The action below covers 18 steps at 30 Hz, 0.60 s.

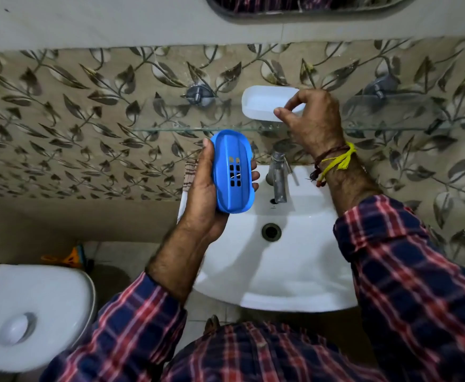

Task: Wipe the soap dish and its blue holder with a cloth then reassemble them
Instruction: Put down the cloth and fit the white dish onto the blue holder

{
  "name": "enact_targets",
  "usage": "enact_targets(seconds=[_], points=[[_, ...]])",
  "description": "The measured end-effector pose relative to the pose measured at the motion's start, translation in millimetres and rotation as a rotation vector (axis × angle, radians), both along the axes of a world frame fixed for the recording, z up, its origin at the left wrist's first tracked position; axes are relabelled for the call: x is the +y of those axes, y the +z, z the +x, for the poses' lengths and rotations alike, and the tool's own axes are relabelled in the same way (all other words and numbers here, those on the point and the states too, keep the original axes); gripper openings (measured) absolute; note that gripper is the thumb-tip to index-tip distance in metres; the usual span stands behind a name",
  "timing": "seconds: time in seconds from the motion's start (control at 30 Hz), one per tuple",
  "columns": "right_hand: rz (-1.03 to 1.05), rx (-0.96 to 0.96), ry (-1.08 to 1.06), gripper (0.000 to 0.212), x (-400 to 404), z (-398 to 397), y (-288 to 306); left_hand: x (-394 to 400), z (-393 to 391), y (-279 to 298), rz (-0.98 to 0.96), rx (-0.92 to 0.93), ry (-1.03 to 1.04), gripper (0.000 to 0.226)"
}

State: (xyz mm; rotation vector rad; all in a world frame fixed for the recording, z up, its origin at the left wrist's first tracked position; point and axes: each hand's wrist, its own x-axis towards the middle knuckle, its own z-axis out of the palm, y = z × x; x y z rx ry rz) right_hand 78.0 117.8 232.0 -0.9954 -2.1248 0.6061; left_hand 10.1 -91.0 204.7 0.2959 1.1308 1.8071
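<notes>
Small bathroom seen from above the basin

We are looking down at a white washbasin (289,260) with a steel tap (278,177) and a round drain (271,232); behind it, leaf-patterned tiles (74,119) are covering the wall under a plain pale band. A glass shelf (170,125) is hanging on two metal brackets (198,95), and a mirror's lower edge (294,12) is showing at the top. At lower left a white toilet cistern (30,315) is sitting, its flush button (16,328) catching soft light.
</notes>
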Motion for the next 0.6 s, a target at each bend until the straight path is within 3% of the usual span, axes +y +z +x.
enact_targets(seconds=[0.17, 0.33, 0.43, 0.5, 0.6], points=[[0.009, -0.031, 0.038, 0.031, 3.7, 6.0, -8.7, -10.2, -3.1, -8.9, 0.071, -0.128, -0.030, 0.075], [-0.063, 0.248, 0.085, 0.027, -2.9, 18.9, -7.0, -13.9, -2.7, -16.8, 0.145, -0.228, -0.145, 0.072], [-0.324, 0.524, 0.207, 0.028, -19.9, 37.6, -4.1, -15.1, -3.9, -25.3, 0.215, -0.257, -0.218, 0.083], [-0.519, 0.673, 0.290, 0.030, -35.6, 51.6, -5.6, -16.3, -3.4, -32.4, 0.228, -0.311, -0.189, 0.067], [-0.675, 0.744, 0.333, 0.032, -51.0, 67.2, -15.3, -17.3, 0.6, -40.8, 0.182, -0.327, -0.118, 0.050]])
